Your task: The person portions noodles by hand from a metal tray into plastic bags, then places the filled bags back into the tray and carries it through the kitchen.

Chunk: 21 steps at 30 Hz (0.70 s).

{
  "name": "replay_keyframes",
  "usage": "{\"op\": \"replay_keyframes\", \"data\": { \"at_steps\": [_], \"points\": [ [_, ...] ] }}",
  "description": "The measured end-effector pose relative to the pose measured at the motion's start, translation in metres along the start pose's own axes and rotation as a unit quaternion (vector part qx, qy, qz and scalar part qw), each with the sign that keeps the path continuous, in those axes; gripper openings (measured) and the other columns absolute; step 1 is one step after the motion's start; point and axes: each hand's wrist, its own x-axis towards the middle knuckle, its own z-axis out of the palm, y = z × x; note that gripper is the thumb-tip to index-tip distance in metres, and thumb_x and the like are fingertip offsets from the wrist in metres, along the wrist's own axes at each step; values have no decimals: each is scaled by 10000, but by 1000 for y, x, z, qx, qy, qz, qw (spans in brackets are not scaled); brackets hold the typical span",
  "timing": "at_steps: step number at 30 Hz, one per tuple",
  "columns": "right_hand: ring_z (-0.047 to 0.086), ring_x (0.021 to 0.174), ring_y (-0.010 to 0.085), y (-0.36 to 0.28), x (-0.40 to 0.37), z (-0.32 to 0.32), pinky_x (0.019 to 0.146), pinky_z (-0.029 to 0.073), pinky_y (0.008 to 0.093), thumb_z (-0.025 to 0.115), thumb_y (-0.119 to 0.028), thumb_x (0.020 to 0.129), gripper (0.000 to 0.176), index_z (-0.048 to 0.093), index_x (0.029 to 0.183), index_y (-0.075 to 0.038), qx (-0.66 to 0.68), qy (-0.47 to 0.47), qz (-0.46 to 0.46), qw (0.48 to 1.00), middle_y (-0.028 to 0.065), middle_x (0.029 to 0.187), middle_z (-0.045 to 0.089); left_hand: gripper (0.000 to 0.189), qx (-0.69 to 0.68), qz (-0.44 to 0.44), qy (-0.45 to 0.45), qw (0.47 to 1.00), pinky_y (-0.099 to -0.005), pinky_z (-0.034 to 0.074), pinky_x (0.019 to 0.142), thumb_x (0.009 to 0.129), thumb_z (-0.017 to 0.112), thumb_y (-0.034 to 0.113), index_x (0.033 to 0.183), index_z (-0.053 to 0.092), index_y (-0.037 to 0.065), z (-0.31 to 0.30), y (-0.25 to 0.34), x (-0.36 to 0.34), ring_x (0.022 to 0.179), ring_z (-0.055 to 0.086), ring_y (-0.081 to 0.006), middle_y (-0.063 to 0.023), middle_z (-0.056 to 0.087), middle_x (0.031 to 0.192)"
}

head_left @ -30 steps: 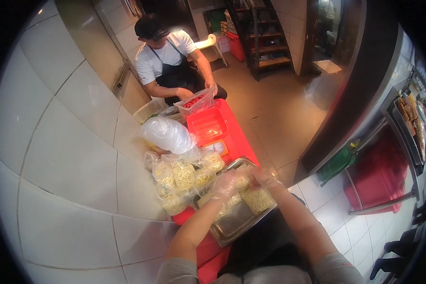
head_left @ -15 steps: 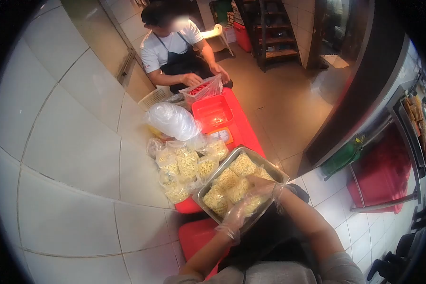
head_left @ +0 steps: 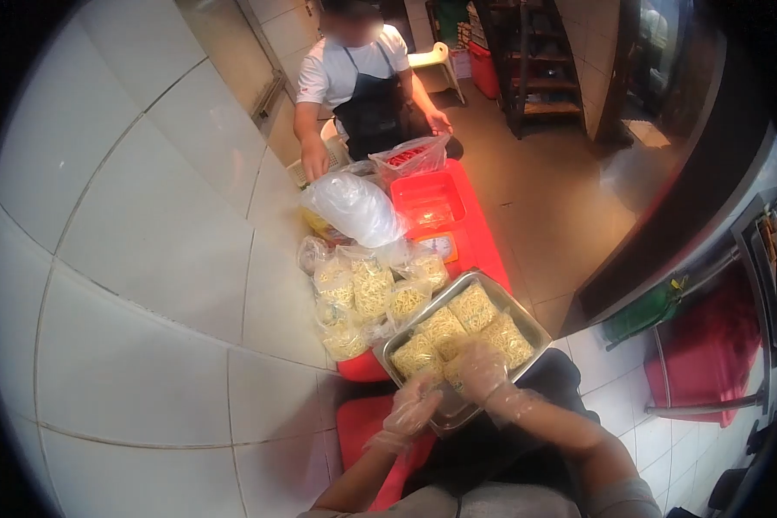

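Observation:
A metal tray (head_left: 537,335) rests over my lap, holding several clear plastic bags of pale yellow noodles (head_left: 441,331). My right hand (head_left: 485,373), in a clear plastic glove, reaches down into the tray. Its fingers, slightly blurred, are closed on a noodle bag (head_left: 454,373) that it partly covers. Also gloved, my left hand (head_left: 413,406) is at the tray's near left side, beside the bags, with thumb and fingers apart. More bagged noodles (head_left: 372,289) are piled just left of the tray.
A red table (head_left: 485,237) carries a kitchen scale (head_left: 439,246), a red basin (head_left: 463,200), a bag of red items (head_left: 410,157) and a large translucent bag (head_left: 354,207). Across it sits a co-worker (head_left: 363,86) in an apron. White tiled wall (head_left: 147,285) borders the left.
My hands have shifted within the tray, and the bags at its near side lie differently. The co-worker's hands have left the bag of red items; one is by the large translucent bag. My view has shifted.

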Motion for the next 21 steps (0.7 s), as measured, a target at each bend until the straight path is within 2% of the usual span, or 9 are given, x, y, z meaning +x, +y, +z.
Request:
{"op": "replay_keyframes", "data": {
  "at_steps": [1,4,7,10,12,15,18,20,21],
  "points": [
    [570,1091,345,-4,-4,-4,896,486,436,550,-121,824,465,460,1259,12,-60,30,-34,997,200,1178,564,666,-39,45,41,997,-438,367,1055,824,666,318,1380,424,43,0,0,-1,1240,472,-403,-268,490,1326],
    [565,1100,356,14,-1,29,892,480,453,546,-133,823,420,512,1228,-30,-40,49,-162,985,175,1164,571,647,210,105,238,942,-474,334,1078,807,651,272,1374,436,47,0,10,-3,1295,388,-444,-287,379,1413],
    [558,1114,334,28,0,54,905,473,443,534,-139,826,358,570,1176,-69,-4,66,-109,992,165,1193,569,762,242,36,315,917,-498,311,1093,808,632,248,1447,286,20,9,0,9,1340,315,-456,-305,284,1461],
    [564,1116,324,55,30,12,948,460,425,538,-174,837,323,593,1139,-74,109,-99,-138,979,160,1148,599,825,219,15,336,916,-480,317,1091,864,588,262,1481,132,-42,12,-36,21,1316,354,-461,-318,317,1442],
    [608,1048,340,54,35,-47,928,481,427,537,-234,864,330,588,1131,-48,-64,-103,39,992,171,1035,646,805,156,8,319,935,-472,315,1092,895,565,243,1482,102,-55,12,-45,23,1295,380,-462,-316,324,1443],
    [647,961,370,132,53,-1,866,516,454,533,-282,875,317,621,1088,-64,24,346,-36,937,155,961,680,658,125,-4,285,950,-462,348,1057,931,496,238,1438,219,-77,7,-28,15,1247,432,-465,-328,402,1380],
    [662,934,361,152,54,-4,846,528,466,509,-299,892,320,671,1070,-88,29,32,153,987,141,1000,694,531,-36,5,269,962,-442,415,974,944,505,233,1355,360,-70,5,-36,22,1149,527,-381,-258,514,1284],
    [659,993,339,141,51,-24,883,520,454,495,-339,903,349,698,1079,-116,-7,-73,141,987,134,1083,687,522,-139,35,198,970,-421,449,923,942,535,235,1344,378,-59,-7,-37,21,1067,567,-311,-207,553,1226],
    [657,1028,321,145,57,-12,902,515,445,484,-391,900,397,704,1092,-121,57,-58,203,976,148,1120,678,527,-164,61,131,976,-411,460,902,941,551,236,1345,380,-54,-17,-41,24,1030,575,-280,-187,562,1201]
  ]
}}
